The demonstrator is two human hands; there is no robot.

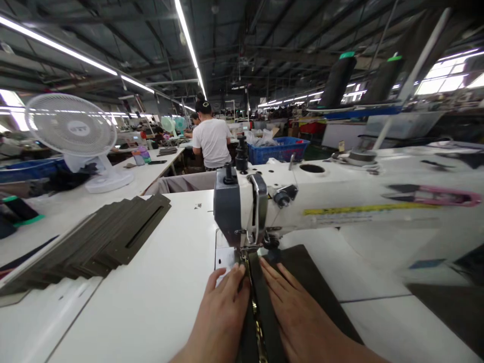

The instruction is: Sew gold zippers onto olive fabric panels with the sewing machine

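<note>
A dark panel (313, 282) with a gold-toothed zipper (255, 312) lies under the needle area of a white sewing machine (245, 212). My left hand (223, 307) rests at the panel's left edge, just left of the zipper, fingers bent and fingertips close to the presser foot. To the right of the zipper, my right hand (293, 302) lies flat on the panel with its fingers stretched forward. Neither hand has anything wrapped in its fingers. The needle tip is too small to make out.
Overlapping dark slotted panels (113, 232) are on the left of the white table (166, 282). A white fan (108, 174) stands behind them. Pink-handled snips (446, 195) lie on the machine arm. Another dark piece (449, 307) is at right. A person (212, 141) stands ahead near a blue crate (280, 150).
</note>
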